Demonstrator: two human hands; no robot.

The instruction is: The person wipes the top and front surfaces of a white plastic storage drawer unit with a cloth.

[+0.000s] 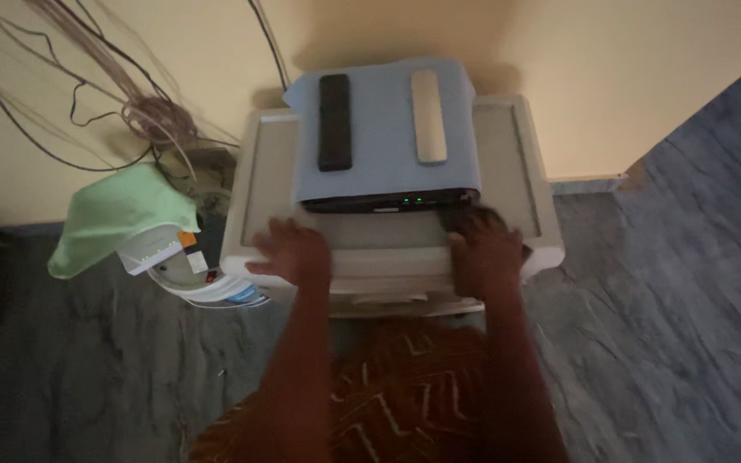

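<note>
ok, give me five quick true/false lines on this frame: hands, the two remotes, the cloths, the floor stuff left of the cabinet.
1. Both hands rest on the front edge of the white cabinet. True: left hand and right hand both lie on it.
2. The two remotes lie on bare plastic. False: the black remote and the silver remote lie on a blue cloth.
3. The black remote is left of the silver one. True.
4. The right hand holds the silver remote. False: it is apart from it, at the cabinet's front.
5. A red cloth covers the white device on the floor. False: the green cloth drapes over the white device.
</note>
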